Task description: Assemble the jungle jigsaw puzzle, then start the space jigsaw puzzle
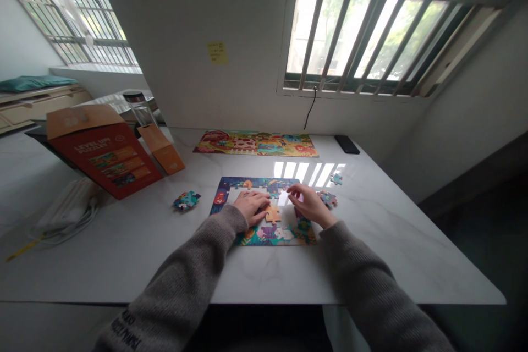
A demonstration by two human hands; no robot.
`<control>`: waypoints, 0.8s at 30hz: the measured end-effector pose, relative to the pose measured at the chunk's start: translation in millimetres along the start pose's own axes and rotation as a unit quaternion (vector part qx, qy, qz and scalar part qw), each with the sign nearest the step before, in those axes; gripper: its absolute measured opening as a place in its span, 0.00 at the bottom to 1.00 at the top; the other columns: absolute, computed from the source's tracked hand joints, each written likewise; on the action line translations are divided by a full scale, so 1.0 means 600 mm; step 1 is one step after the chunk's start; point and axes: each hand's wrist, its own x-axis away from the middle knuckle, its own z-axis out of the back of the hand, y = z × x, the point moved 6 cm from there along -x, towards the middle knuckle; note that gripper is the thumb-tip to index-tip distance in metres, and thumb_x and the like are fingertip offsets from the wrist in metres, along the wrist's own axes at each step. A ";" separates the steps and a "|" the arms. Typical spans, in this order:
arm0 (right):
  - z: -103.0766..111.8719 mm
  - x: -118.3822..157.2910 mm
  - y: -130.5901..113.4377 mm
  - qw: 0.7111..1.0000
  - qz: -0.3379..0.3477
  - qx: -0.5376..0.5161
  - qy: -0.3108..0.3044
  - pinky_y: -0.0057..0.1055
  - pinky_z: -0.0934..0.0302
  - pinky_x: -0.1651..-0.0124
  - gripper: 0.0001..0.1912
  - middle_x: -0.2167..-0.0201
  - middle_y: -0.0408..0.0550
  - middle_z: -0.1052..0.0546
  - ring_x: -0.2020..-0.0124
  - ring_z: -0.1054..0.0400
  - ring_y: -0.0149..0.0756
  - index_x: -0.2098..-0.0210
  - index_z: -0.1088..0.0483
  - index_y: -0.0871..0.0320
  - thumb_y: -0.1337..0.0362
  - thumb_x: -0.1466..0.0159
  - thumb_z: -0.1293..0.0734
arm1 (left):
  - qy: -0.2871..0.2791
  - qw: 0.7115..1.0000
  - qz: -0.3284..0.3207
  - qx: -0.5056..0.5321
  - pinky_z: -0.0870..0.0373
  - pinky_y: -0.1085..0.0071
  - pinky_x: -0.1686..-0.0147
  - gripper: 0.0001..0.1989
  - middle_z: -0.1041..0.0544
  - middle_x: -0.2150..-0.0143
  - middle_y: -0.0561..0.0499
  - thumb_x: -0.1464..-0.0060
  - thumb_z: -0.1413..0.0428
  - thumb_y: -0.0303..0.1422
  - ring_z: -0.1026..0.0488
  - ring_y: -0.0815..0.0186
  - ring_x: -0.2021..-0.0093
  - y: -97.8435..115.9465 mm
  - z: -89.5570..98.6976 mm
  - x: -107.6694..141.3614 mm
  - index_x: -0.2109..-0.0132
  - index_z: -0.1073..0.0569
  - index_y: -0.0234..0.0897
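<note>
A partly assembled jigsaw puzzle (270, 235) lies on the table before me, its picture border surrounding a bare white middle. My left hand (249, 207) rests palm down over its left side, fingers stretched out. Beside those fingertips is a yellow-orange puzzle piece (273, 213) within the border. My right hand (308, 206) hovers over the puzzle's right side with thumb and fingers drawn together; whether a piece is between them I cannot make out. A teal puzzle piece (275, 194) shows between the two hands, near the top border.
Loose pieces lie in a left pile (187, 201) and a right pile (329, 199), with a single piece (336, 179) farther back. Behind are a finished puzzle strip (256, 143) and a phone (347, 144). A red puzzle box (103, 154), white cable (66, 217) and glass bottle (140, 109) stand left.
</note>
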 end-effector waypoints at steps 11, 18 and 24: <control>-0.066 0.008 -0.020 0.977 0.028 0.173 -0.125 0.47 0.46 0.44 0.14 0.55 0.50 0.28 0.50 0.38 0.48 0.59 0.27 0.54 0.56 0.41 0.25 | 0.002 1.000 0.018 0.016 0.43 0.54 0.39 0.08 0.26 0.39 0.50 0.43 0.42 0.35 0.32 0.57 0.40 0.005 0.003 -0.001 0.55 0.26 0.42; -0.051 0.008 -0.026 0.986 0.042 0.128 -0.094 0.42 0.42 0.47 0.09 0.56 0.51 0.28 0.52 0.35 0.44 0.57 0.29 0.56 0.63 0.37 0.30 | 0.078 0.996 0.016 0.037 0.41 0.56 0.40 0.15 0.27 0.39 0.48 0.44 0.43 0.33 0.32 0.56 0.40 -0.013 0.048 0.006 0.49 0.27 0.42; -0.055 0.017 -0.034 0.982 0.076 0.109 -0.135 0.43 0.41 0.45 0.22 0.50 0.51 0.27 0.50 0.33 0.45 0.46 0.31 0.52 0.61 0.39 0.28 | 0.206 0.971 0.118 0.040 0.34 0.60 0.48 0.10 0.20 0.54 0.47 0.41 0.47 0.34 0.27 0.57 0.51 -0.085 0.130 0.054 0.55 0.24 0.39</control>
